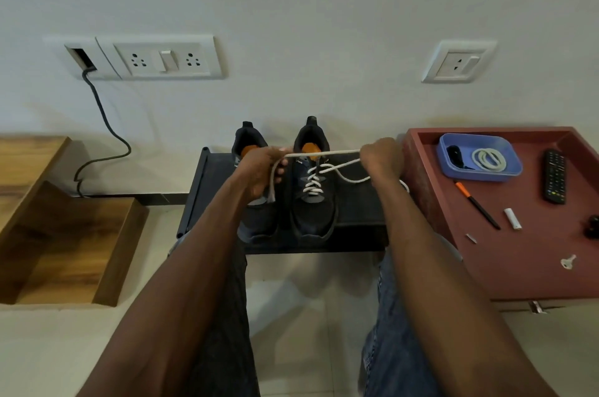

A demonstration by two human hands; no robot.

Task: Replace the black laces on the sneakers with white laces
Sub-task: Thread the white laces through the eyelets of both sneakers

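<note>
Hands above right sneaker [311, 189]: left hand [259, 174] and right hand [380, 158] each fisted round white lace [319, 154], pulling ends apart, apparently tightening crossings.

Low dark counter [356, 211] against wall: two dark sneakers [312, 218] side by side on it, toes toward viewer, right one laced in white. Red counter [518, 267] just right of it: blue tray [515, 169] holding coiled white lace [488, 159] and black lace [455, 153]; beside tray, remote [555, 176], orange-black pen [476, 203], small white tube [512, 219], key [568, 262]. Both counters stand on pale tiled floor [308, 299].
</note>
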